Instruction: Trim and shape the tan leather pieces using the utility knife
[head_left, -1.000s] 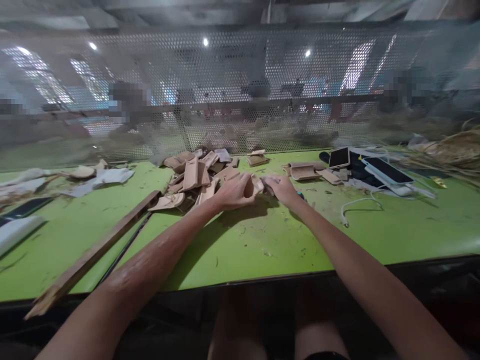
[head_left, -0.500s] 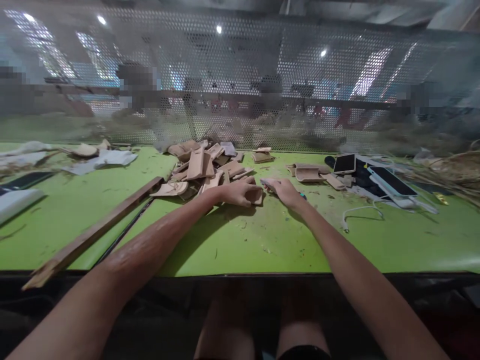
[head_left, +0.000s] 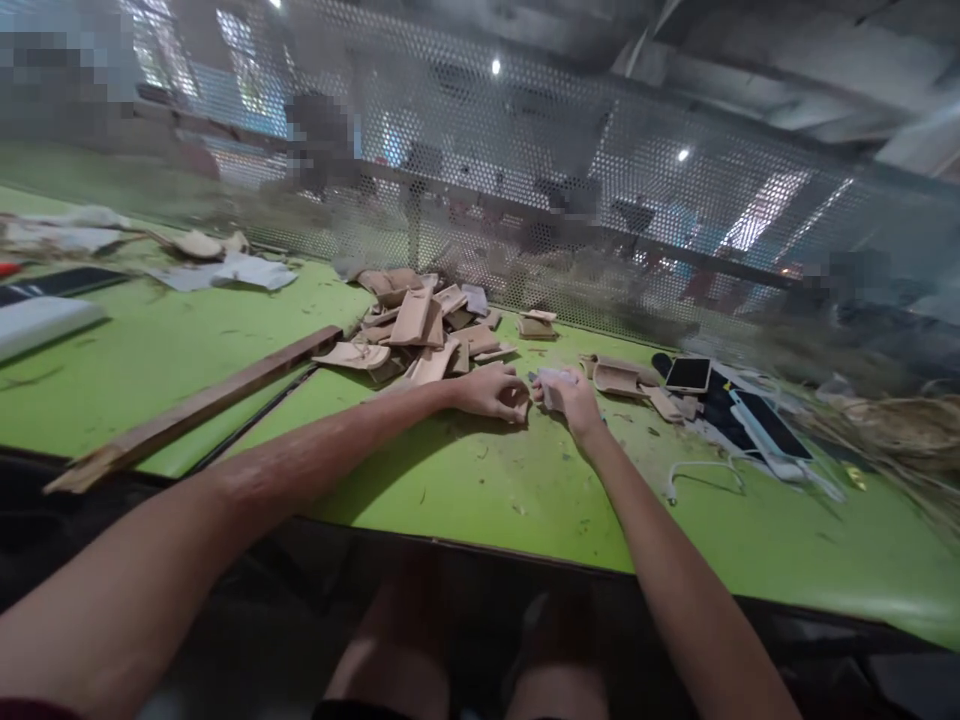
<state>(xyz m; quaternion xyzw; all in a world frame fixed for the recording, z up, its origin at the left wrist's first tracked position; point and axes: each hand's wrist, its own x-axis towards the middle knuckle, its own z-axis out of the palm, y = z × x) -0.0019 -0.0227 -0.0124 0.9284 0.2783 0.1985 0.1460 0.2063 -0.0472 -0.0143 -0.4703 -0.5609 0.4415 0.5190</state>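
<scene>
My left hand (head_left: pixel 486 390) rests low over the green table, its fingers curled round a small tan piece (head_left: pixel 522 412) that looks like bamboo or wood. Most of that piece is hidden by the fingers. Just to the right, my right hand (head_left: pixel 579 402) is closed on a pale, whitish object (head_left: pixel 553 384) with a small darker tip pointing toward the left hand. Its exact kind is unclear. A narrow gap separates the two hands. Behind my left hand lies a heap of curved tan pieces (head_left: pixel 412 318).
A long wooden strip (head_left: pixel 217 402) lies at left on the green table (head_left: pixel 480 490). More curved pieces (head_left: pixel 621 377) sit at right, beside phones (head_left: pixel 688 374) and a white cable (head_left: pixel 705 464). A perforated metal screen (head_left: pixel 465 150) stands along the back.
The view has tilted, so the table now slopes down to the right. My right hand has turned, showing more of the pale object. My left hand keeps its grip on the tan piece.
</scene>
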